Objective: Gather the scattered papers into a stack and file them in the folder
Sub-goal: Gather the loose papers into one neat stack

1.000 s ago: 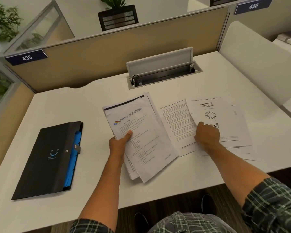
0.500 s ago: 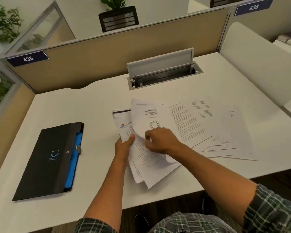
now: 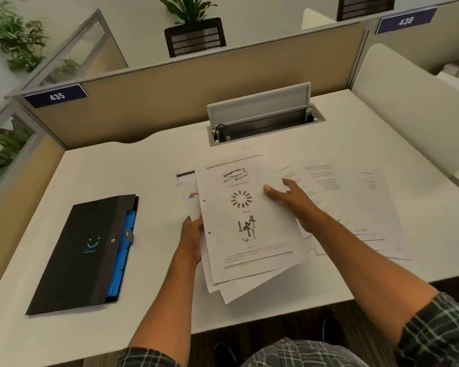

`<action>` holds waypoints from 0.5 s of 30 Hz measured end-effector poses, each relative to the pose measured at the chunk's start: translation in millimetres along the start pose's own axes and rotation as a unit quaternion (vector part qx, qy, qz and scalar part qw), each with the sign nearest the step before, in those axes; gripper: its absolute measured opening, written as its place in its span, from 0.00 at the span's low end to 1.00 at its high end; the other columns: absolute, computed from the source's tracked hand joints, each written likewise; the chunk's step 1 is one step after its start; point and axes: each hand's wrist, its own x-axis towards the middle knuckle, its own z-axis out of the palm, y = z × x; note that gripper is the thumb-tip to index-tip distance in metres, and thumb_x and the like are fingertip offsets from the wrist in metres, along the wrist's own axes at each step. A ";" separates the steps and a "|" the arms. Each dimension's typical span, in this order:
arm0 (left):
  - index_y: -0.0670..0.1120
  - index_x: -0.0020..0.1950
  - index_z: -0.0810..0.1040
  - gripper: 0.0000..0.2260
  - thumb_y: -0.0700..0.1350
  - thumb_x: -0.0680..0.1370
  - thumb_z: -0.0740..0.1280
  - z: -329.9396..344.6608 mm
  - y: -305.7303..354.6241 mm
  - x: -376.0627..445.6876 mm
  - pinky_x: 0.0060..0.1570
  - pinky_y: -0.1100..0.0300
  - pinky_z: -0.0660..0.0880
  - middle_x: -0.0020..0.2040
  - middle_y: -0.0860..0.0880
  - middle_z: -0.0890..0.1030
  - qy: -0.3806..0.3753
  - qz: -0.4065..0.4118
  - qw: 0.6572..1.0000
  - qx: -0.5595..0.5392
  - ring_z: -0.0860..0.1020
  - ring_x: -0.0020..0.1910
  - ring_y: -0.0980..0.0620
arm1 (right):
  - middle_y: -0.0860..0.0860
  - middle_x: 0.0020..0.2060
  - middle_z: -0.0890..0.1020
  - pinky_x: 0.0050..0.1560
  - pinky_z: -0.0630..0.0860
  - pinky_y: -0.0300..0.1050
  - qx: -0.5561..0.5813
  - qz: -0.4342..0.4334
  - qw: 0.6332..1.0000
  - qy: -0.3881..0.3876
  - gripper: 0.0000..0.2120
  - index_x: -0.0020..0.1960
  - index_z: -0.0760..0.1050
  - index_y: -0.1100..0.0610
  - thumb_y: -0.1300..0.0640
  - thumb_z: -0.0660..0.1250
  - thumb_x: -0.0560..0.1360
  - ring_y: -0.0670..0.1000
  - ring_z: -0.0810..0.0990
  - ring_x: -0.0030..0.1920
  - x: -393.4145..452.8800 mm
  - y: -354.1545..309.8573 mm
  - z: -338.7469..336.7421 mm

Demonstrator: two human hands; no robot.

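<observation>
Over on the left of the desk [image 3: 154, 160] I see the black folder [image 3: 85, 250] lying closed. Left hand [image 3: 192, 239] grips the gathered stack [image 3: 249, 223] by its edge; right hand [image 3: 289, 197] hovers with fingers spread beside the loose sheets [image 3: 355, 207].

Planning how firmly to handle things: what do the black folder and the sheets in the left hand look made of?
The black folder looks like matte plastic, probably flexible: flat, low sheen, with a snap tab on its flap and blue dividers showing at its edge. The sheets in the left hand look like plain white office paper: thin, printed, hole-punched, edges fanned. Exact stiffness is unclear.
</observation>
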 end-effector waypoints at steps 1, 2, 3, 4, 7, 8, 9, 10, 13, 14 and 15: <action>0.38 0.60 0.81 0.15 0.44 0.77 0.70 4.8 4.5 -1.7 0.51 0.42 0.81 0.53 0.36 0.84 -0.001 -0.001 1.000 0.028 0.82 0.50 0.36 | 0.53 0.59 0.84 0.53 0.82 0.51 0.027 -0.010 0.998 -0.048 0.27 0.70 0.71 0.52 0.45 0.74 0.75 0.54 0.85 0.55 -1.7 -1.6 0.7; 0.39 0.53 0.82 0.09 0.43 0.77 0.70 10.8 10.2 -4.4 0.43 0.50 0.82 0.46 0.39 0.84 0.003 -0.002 0.998 0.065 0.82 0.43 0.39 | 0.52 0.58 0.85 0.54 0.83 0.53 0.041 -0.020 0.996 -0.077 0.24 0.68 0.74 0.52 0.48 0.75 0.75 0.54 0.86 0.55 -2.6 -2.0 1.8; 0.40 0.45 0.81 0.06 0.42 0.79 0.69 18.0 14.4 -6.6 0.35 0.57 0.80 0.39 0.43 0.83 0.007 -0.007 0.995 0.101 0.80 0.37 0.43 | 0.50 0.57 0.86 0.55 0.83 0.54 0.041 -0.029 0.995 -0.087 0.23 0.67 0.76 0.51 0.50 0.76 0.75 0.54 0.86 0.55 -0.4 -0.5 2.6; 0.42 0.41 0.78 0.11 0.43 0.82 0.65 22.9 16.9 -8.1 0.30 0.61 0.76 0.33 0.46 0.81 0.012 -0.003 0.992 0.128 0.77 0.33 0.46 | 0.50 0.56 0.86 0.55 0.83 0.54 0.036 -0.042 0.995 -0.084 0.23 0.66 0.76 0.51 0.52 0.77 0.73 0.54 0.86 0.55 1.4 0.0 3.5; 0.44 0.48 0.80 0.31 0.68 0.81 0.52 35.5 29.3 -18.0 0.31 0.61 0.78 0.34 0.48 0.83 -0.026 0.015 0.993 0.114 0.82 0.33 0.50 | 0.50 0.55 0.87 0.53 0.84 0.55 0.027 -0.091 0.995 -0.032 0.25 0.64 0.77 0.53 0.54 0.80 0.70 0.55 0.86 0.54 6.5 -1.5 4.9; 0.45 0.56 0.81 0.36 0.74 0.75 0.53 38.2 32.3 -18.5 0.37 0.56 0.81 0.42 0.45 0.86 -0.043 0.032 0.994 0.097 0.85 0.40 0.47 | 0.50 0.54 0.87 0.53 0.84 0.56 0.023 -0.108 0.994 -0.013 0.25 0.63 0.77 0.54 0.55 0.81 0.69 0.55 0.87 0.52 6.5 -3.3 5.9; 0.46 0.61 0.80 0.40 0.78 0.70 0.57 37.5 33.5 -18.2 0.44 0.50 0.83 0.50 0.42 0.86 -0.067 0.058 0.991 0.096 0.85 0.47 0.42 | 0.51 0.53 0.87 0.51 0.85 0.56 0.021 -0.129 0.991 0.002 0.25 0.62 0.77 0.54 0.55 0.81 0.69 0.55 0.87 0.51 5.8 -6.0 7.4; 0.47 0.63 0.79 0.41 0.79 0.66 0.62 37.2 35.4 -19.3 0.48 0.46 0.83 0.55 0.41 0.85 -0.084 0.081 0.986 0.116 0.85 0.52 0.40 | 0.51 0.53 0.87 0.50 0.85 0.56 0.026 -0.148 0.989 0.014 0.24 0.62 0.77 0.55 0.56 0.81 0.69 0.55 0.87 0.50 4.7 -9.2 9.3; 0.52 0.62 0.80 0.33 0.69 0.64 0.76 39.6 54.0 -24.7 0.51 0.49 0.83 0.58 0.48 0.86 -0.083 0.161 0.971 0.155 0.84 0.57 0.45 | 0.52 0.52 0.87 0.49 0.85 0.56 0.050 -0.207 0.976 0.035 0.22 0.59 0.79 0.56 0.59 0.81 0.68 0.56 0.87 0.50 1.4 -19.2 18.1; 0.54 0.61 0.80 0.27 0.63 0.66 0.79 40.0 59.1 -25.6 0.50 0.52 0.83 0.57 0.50 0.86 -0.087 0.183 0.967 0.158 0.84 0.57 0.47 | 0.52 0.51 0.86 0.48 0.85 0.56 0.061 -0.224 0.972 0.044 0.20 0.58 0.80 0.56 0.60 0.81 0.68 0.56 0.87 0.50 -1.1 -23.0 21.6; 0.55 0.60 0.80 0.22 0.56 0.68 0.79 38.6 63.6 -26.5 0.49 0.54 0.83 0.56 0.52 0.86 -0.095 0.198 0.962 0.160 0.84 0.56 0.49 | 0.52 0.50 0.86 0.48 0.85 0.55 0.073 -0.240 0.967 0.052 0.18 0.55 0.81 0.55 0.61 0.81 0.68 0.56 0.86 0.50 -3.0 -25.7 24.6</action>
